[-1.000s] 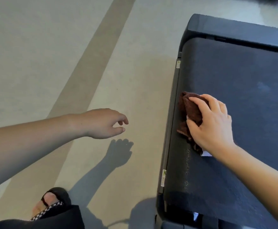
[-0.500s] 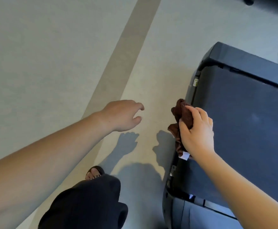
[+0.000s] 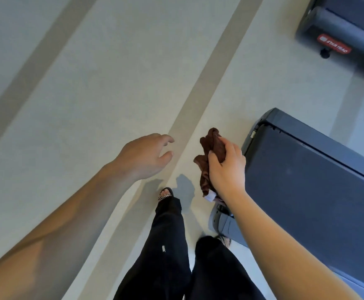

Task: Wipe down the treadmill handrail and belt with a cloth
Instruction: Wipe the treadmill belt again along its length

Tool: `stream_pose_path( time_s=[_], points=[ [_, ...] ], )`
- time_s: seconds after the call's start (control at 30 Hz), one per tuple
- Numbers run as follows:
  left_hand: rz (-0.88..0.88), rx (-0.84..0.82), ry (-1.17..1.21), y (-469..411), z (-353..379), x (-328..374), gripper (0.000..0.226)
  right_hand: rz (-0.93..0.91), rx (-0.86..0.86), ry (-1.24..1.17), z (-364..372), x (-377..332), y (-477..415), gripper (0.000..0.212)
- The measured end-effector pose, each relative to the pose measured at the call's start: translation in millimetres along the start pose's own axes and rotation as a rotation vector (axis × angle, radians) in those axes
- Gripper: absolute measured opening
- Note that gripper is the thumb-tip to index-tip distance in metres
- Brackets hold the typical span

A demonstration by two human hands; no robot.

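The right hand (image 3: 226,167) grasped the bunched cloth (image 3: 212,144), left of the belt (image 3: 306,180). Soft and light, it likely held best wadded. The left hand (image 3: 144,156) hung released, empty.

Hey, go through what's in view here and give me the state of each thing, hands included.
Belt: bare where it shows, nothing resting on it.
Cloth: bunched up, held in the air, off the belt.
Right hand: fingers curled round the cloth.
Left hand: holding nothing, fingers loosely curled, over the floor.
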State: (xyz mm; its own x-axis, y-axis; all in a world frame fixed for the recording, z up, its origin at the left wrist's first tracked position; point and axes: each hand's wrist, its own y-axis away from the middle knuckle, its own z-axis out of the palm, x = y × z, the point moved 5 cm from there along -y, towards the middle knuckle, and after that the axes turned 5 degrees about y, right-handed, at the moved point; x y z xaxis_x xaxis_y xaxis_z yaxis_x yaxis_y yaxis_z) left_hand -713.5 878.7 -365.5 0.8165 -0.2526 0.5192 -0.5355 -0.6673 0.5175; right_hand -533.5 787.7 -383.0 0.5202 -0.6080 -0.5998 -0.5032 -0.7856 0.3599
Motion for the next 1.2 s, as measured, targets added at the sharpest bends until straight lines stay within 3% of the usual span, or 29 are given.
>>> stream_pose_path(
  time_s=[0.2, 0.4, 0.7, 0.93, 1.2],
  points=[
    [0.041, 0.063, -0.049, 52.1, -96.9, 40.3, 0.041, -0.094, -0.004, -0.069, -66.5, -86.4, 17.2, 0.044],
    [0.15, 0.142, -0.005, 26.2, -151.4, 99.1, 0.037, -0.078, 0.163, -0.14, -146.8, -91.6, -20.6, 0.04],
    [0.382, 0.032, -0.123, -130.1, -195.4, 245.4, 0.04, 0.098, 0.443, -0.365, -255.4, -45.1, -134.8, 0.033],
    [0.481, -0.072, -0.212, -262.4, -226.6, 350.9, 0.038, 0.119, 0.465, -0.336, -329.2, -31.9, -254.3, 0.038],
    [0.545, -0.148, -0.252, -395.2, -265.6, 421.4, 0.038, 0.235, 0.511, -0.414, -378.5, -24.7, -366.1, 0.044]
  ],
)
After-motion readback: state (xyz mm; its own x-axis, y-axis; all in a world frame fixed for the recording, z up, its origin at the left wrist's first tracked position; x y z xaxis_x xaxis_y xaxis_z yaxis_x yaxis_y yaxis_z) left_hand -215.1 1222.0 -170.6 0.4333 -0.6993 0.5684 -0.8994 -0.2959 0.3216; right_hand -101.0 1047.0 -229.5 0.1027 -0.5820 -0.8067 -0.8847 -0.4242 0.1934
